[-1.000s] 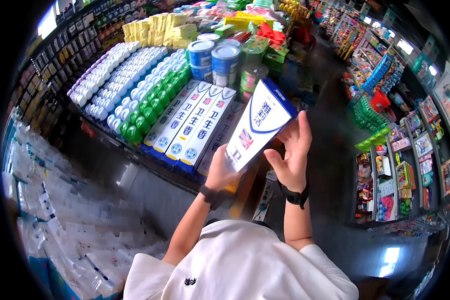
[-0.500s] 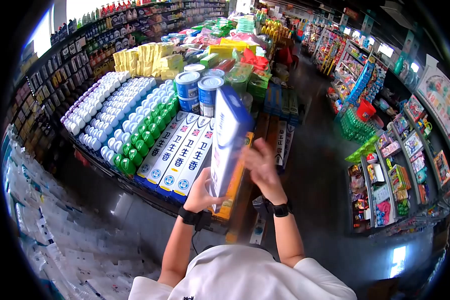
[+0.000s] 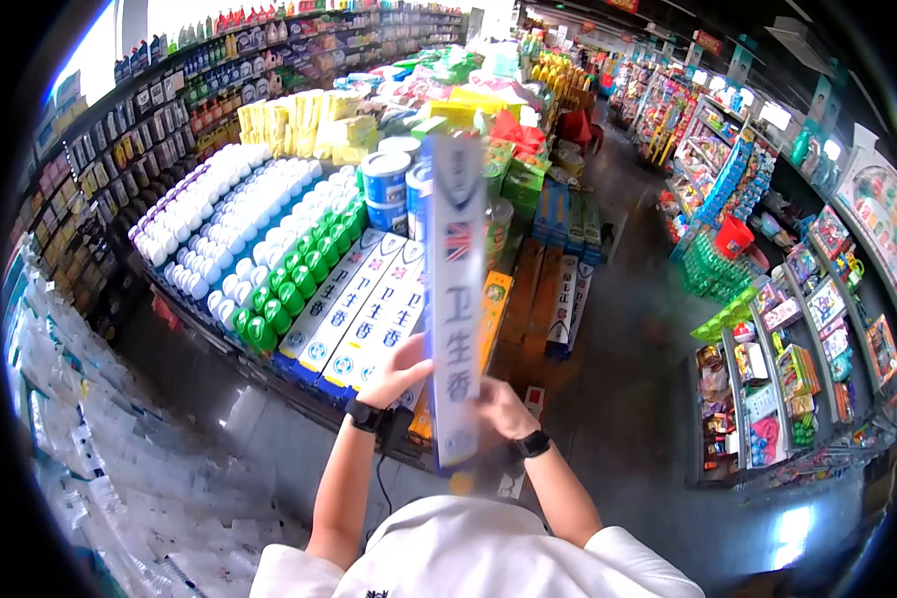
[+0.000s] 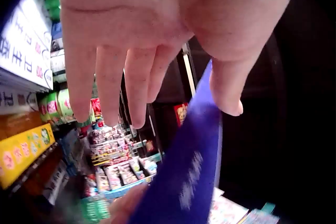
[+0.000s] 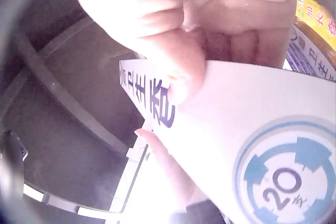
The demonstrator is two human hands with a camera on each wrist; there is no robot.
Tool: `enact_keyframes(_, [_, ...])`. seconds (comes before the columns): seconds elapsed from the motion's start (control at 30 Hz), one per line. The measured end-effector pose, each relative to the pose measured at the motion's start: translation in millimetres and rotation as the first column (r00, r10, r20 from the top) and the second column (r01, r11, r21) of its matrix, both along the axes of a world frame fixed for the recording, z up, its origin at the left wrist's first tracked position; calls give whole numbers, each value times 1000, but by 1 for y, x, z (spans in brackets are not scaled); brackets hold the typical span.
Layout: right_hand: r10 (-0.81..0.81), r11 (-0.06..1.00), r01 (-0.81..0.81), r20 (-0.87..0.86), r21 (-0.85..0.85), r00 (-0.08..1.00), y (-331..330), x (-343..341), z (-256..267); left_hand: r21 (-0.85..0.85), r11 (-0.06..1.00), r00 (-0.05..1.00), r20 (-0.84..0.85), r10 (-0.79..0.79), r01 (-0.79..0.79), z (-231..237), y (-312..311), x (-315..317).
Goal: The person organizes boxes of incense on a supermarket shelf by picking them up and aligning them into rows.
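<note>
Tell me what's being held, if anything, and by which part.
A long white box, pinched at its edge near the lower end by the right hand.

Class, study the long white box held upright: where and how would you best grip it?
Probably by both long edges, below the middle, one hand from each side: the white box is tall, slim and upright. The right hand pinches its edge there, thumb on the printed face.

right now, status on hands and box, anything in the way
Right hand pinching white box. Left hand beside it, fingers straight. Blue can partly hidden behind box; nothing seen blocking hands.
</note>
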State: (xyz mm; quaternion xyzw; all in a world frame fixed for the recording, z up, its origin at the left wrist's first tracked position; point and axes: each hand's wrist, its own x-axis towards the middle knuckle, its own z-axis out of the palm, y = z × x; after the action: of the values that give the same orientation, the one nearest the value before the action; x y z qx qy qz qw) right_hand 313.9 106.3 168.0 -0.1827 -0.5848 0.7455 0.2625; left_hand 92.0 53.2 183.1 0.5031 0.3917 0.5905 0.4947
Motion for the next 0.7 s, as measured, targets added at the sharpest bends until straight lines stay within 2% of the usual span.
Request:
enact_keyframes(0.03, [-75,997,75,-18,1,997,2,-3,-4,-44,999,996,-90,-28,25,17,-9,7])
enact_keyframes(0.07, [-128,992,128,-17,-1,992,4,-2,-12,-24,999,997,-79,-27,25,12,-11,16])
enact_keyframes(0.13, [-177,979,168,-68,-119,982,4,-3,-16,-69,992,973,-213,84,-101,-8,-12,31])
enact_keyframes(0.2, [-215,971,211,-27,-110,976,-1,-4,-17,-17,956,909,-315,273,-294,-23,-9,41])
enact_keyframes(0.27, [-270,958,274,53,-83,961,-4,-4,-22,-30,952,931,-222,289,-303,-39,-5,41])
enact_keyframes(0.37, [-242,966,248,79,-74,967,-8,-1,-23,-63,965,935,-272,230,-255,-40,-7,39])
enact_keyframes(0.47, [-177,949,190,73,-251,982,-12,4,-11,-140,954,925,-318,210,-265,-31,-13,41])
enact_keyframes(0.5, [-152,973,164,84,-162,985,-9,5,-17,-131,954,919,-330,216,-271,-33,-13,41])
enact_keyframes(0.7, [-203,964,218,108,-150,973,-8,11,-33,-164,949,922,-331,203,-268,-34,-13,48])
